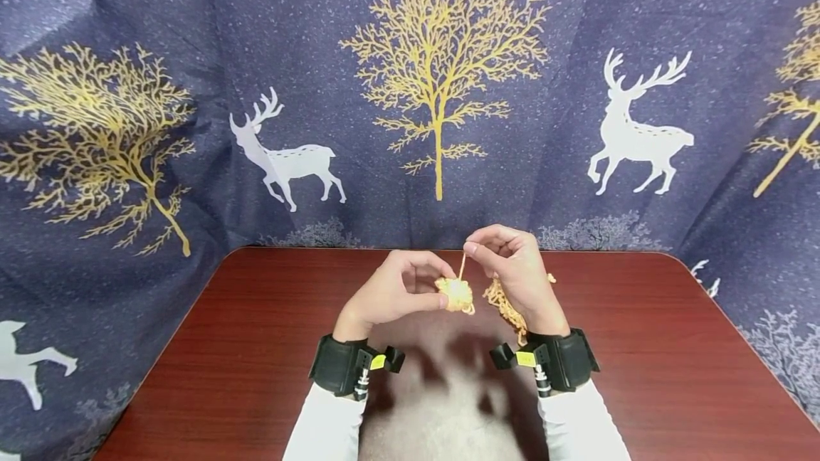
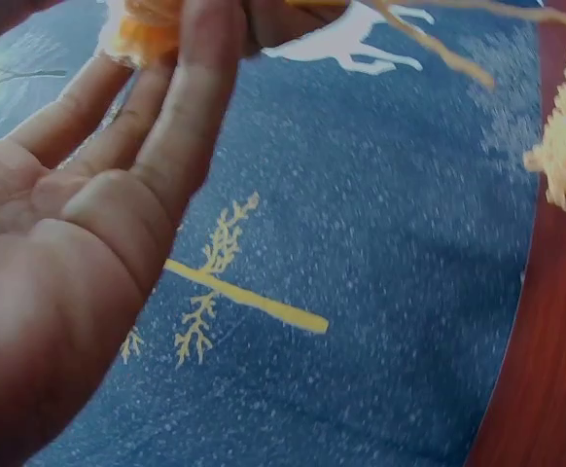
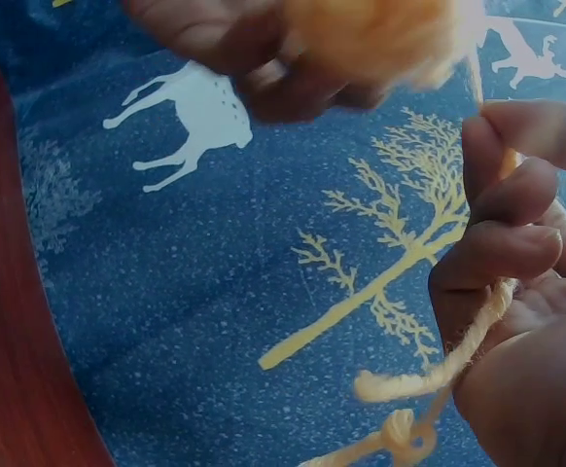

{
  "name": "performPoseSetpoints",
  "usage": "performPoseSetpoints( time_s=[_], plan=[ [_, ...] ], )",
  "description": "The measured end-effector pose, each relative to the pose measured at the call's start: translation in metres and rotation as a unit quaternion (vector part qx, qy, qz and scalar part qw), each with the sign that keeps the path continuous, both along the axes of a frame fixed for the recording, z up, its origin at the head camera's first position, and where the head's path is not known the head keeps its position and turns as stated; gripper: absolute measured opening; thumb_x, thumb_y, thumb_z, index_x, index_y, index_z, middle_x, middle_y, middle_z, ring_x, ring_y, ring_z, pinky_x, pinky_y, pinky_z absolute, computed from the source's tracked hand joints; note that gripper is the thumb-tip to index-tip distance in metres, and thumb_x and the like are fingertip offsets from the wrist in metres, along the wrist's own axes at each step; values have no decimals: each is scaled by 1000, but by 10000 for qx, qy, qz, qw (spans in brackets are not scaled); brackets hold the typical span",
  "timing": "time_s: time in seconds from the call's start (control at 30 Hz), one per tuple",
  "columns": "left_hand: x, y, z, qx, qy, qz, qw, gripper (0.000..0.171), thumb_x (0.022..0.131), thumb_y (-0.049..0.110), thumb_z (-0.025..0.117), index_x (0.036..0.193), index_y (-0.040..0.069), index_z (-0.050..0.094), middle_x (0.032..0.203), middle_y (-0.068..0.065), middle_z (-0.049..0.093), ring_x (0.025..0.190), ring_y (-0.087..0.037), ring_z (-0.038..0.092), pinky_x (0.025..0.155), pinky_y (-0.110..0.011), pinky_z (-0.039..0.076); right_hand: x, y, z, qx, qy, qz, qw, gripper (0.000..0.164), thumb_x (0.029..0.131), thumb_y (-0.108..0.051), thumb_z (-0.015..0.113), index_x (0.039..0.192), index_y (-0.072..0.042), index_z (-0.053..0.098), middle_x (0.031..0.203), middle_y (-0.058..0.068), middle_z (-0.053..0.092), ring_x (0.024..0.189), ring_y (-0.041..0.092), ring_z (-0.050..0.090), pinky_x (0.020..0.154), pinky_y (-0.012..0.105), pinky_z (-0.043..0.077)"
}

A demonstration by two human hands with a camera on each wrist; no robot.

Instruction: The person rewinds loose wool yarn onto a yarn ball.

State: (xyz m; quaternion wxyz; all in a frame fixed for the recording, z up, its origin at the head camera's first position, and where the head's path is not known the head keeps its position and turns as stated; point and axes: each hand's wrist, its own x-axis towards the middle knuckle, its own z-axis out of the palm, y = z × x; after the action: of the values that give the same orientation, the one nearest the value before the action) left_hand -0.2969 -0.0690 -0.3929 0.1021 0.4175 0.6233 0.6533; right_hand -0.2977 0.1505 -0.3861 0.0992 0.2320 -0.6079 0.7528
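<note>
A small ball of pale orange yarn (image 1: 458,295) is held between the thumb and fingers of my left hand (image 1: 391,292). My right hand (image 1: 520,272), a little higher and to the right, pinches a yarn strand (image 1: 463,266) between thumb and fingertips. That strand runs taut from the top of the ball. In the right wrist view a loose yarn end (image 3: 414,382) comes out below the curled fingers, with a small knot (image 3: 400,433) beneath it. A crinkled heap of the same yarn (image 1: 505,306) lies under the right hand, partly hidden by it.
The reddish-brown table (image 1: 256,347) has a pale glare patch in front, between the forearms. Just behind its far edge hangs a dark blue cloth (image 1: 397,162) printed with trees and white deer. Both wrists wear black straps (image 1: 339,365) with small cameras.
</note>
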Motion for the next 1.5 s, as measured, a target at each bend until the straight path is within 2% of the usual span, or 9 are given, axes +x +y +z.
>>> performPoseSetpoints(
  time_s=[0.13,0.27,0.47,0.67,0.8,0.9,1.0,1.3,1.5],
  plan=[
    [1,-1,1,754,-98,-81,9971,30,84,-9,73,111,-15,62,101,-11,72,95,-18,69,82,-33,61,-2,-2,-3,356,-300,-7,9989,9,90,2,73,91,-6,75,73,-1,67,55,7,46,46,21,35],
    [2,1,3,1629,-254,168,9862,27,84,-7,70,110,-2,68,105,-6,72,97,-17,69,81,-29,60,-2,-5,-6,689,-579,61,9959,8,91,-1,73,92,-8,75,76,0,69,59,8,51,49,19,41],
    [2,3,5,2813,-907,784,9521,35,85,-15,58,109,7,71,108,-8,71,100,-18,68,83,-28,60,1,-11,-5,1266,-493,-68,9907,7,89,-6,76,95,-4,74,84,3,72,63,11,56,53,22,46],
    [0,8,7,3250,-1355,1692,9205,30,87,-15,58,104,7,70,105,-8,71,93,-17,69,81,-29,61,3,-16,-6,1841,-283,-148,9824,9,89,-10,77,95,-5,74,75,3,65,53,9,45,43,23,38],
    [-4,13,4,2822,-1083,2692,9144,23,85,-16,65,104,-3,70,100,-10,70,89,-17,70,79,-29,61,5,-19,-3,2106,-134,-165,9773,7,87,-10,78,93,-6,75,72,3,63,53,8,45,45,23,38],
    [-5,15,1,1972,-500,3483,9150,24,83,-12,73,106,-9,68,100,-13,70,89,-17,70,79,-30,62,7,-19,-1,2237,42,-261,9743,6,87,-8,78,92,-8,75,73,2,64,55,9,46,48,22,39],
    [-6,16,-2,1082,86,3877,9154,25,81,-8,76,106,-8,69,100,-16,70,88,-20,69,78,-35,62,9,-18,1,2246,148,-343,9737,6,87,-7,77,92,-9,75,73,3,64,56,10,45,47,22,38],
    [-6,12,-9,-569,970,3214,9402,24,80,-2,79,103,1,71,94,-10,72,79,-18,71,73,-32,63,8,-10,4,1909,178,-459,9804,6,88,-5,77,92,-3,74,78,11,70,56,9,52,44,22,41],
    [-6,4,-6,-1220,986,2158,9638,22,81,0,76,103,4,71,92,-4,72,79,-15,69,72,-33,62,6,-3,5,1588,121,-493,9860,8,88,-3,77,95,0,73,72,15,66,54,9,49,44,22,37]
  ],
)
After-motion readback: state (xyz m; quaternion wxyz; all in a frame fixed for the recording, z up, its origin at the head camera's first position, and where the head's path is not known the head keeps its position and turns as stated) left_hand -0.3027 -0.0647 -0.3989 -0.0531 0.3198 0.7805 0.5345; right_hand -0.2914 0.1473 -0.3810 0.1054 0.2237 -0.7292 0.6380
